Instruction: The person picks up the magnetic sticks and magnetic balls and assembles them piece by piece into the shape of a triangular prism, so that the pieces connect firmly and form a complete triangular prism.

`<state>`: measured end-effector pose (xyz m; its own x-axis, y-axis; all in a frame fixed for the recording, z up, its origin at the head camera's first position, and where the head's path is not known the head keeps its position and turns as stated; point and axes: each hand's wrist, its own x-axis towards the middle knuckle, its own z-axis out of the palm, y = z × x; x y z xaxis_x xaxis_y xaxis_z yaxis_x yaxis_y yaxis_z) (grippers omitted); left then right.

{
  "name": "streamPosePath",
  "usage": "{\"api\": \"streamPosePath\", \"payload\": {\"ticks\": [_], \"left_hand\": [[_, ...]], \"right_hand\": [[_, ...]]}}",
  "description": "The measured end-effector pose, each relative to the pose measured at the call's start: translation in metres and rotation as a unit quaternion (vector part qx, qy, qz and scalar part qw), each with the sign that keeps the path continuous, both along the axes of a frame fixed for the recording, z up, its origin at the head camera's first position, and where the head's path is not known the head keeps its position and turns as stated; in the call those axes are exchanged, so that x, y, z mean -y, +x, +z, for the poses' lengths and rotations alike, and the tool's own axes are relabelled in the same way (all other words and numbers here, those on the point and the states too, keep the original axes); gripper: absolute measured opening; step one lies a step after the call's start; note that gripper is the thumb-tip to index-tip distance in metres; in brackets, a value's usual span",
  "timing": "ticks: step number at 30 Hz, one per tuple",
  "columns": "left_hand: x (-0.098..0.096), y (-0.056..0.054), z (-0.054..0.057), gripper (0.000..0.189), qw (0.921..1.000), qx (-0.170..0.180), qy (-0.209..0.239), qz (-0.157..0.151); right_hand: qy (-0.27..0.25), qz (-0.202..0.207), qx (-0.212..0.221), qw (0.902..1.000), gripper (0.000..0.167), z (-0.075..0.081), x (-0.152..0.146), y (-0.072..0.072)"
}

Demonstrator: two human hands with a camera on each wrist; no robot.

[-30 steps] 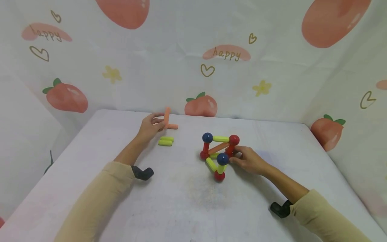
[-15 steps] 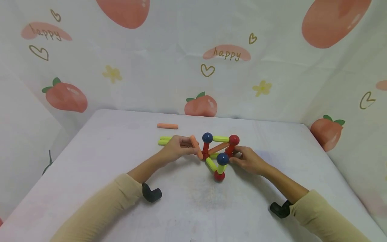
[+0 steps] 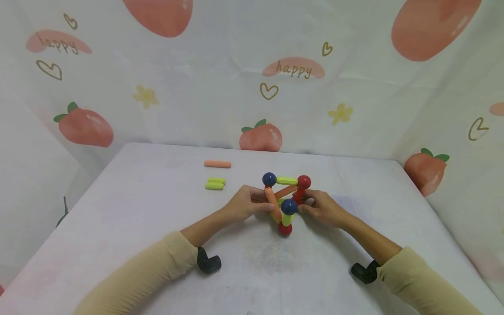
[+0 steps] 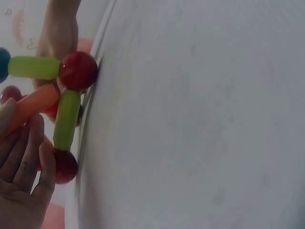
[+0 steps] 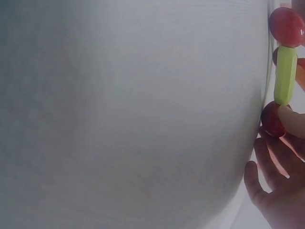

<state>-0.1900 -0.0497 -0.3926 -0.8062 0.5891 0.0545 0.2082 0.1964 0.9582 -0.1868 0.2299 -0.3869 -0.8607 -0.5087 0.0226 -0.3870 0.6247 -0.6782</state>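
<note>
My left hand [image 3: 246, 205] pinches an orange rod [image 3: 273, 204] between thumb and fingers, slanting at the left side of a ball-and-rod frame. In the left wrist view the orange rod [image 4: 35, 102] points toward the front corner, where a red ball [image 4: 78, 70] joins two yellow-green rods. The frame has blue balls [image 3: 269, 179] on its left and front uprights and a red ball [image 3: 304, 181] on its right upright. My right hand [image 3: 324, 209] grips the base red ball [image 5: 272, 119] at the right corner, thumb and fingers around it. The left base ball is hidden behind the left hand in the head view.
Behind my left hand, two short yellow-green rods [image 3: 215, 186] lie side by side on the white table [image 3: 165, 175]. Farther back is a loose orange rod [image 3: 218, 164]. A printed cloth [image 3: 204, 87] hangs along the table's back edge.
My left hand took an orange rod from the back left and brought it right and nearer, to the frame's left side. Another orange rod stays behind. My right hand holds its place.
</note>
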Motion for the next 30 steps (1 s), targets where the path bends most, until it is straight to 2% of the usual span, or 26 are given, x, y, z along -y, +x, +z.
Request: {"api": "streamPosePath", "payload": {"ticks": [6,11,14,17,19,21,24,27,30], "left_hand": [[-0.007,0.002,0.0,0.027,0.9997,0.004,-0.022,0.012],[-0.008,0.0,0.005,0.024,0.9976,-0.041,-0.051,0.023],[-0.004,-0.001,0.009,0.022,0.9939,-0.073,-0.065,0.05],[0.0,-0.002,0.014,0.026,0.9864,-0.113,-0.063,0.101],[0.002,-0.002,0.017,0.038,0.9766,-0.156,-0.06,0.135],[0.004,-0.004,0.021,0.046,0.9656,-0.201,-0.062,0.153],[0.004,-0.007,0.025,0.064,0.9561,-0.249,-0.075,0.135],[0.005,-0.01,0.026,0.075,0.9613,-0.253,-0.074,0.079],[0.005,-0.011,0.026,0.066,0.9666,-0.242,-0.07,0.046]], "right_hand": [[-0.001,0.008,-0.007,0.9999,0.031,0.002,0.002,0.001],[0.003,0.01,-0.008,0.9999,0.03,0.002,0.004,0.001],[0.008,0.005,-0.001,1.0,0.031,0.003,0.004,0.001],[0.011,0.002,0.004,0.9999,0.031,0.003,0.004,0.001],[0.011,0.002,0.005,0.9999,0.031,0.004,0.004,0.001],[0.012,0.002,0.005,0.9999,0.031,0.004,0.004,0.001],[0.014,0.0,0.005,0.9999,0.032,0.003,0.003,0.0],[0.013,0.001,0.004,0.9999,0.032,0.001,0.003,-0.001],[0.01,0.006,-0.002,0.9999,0.031,0.0,0.002,-0.001]]}}
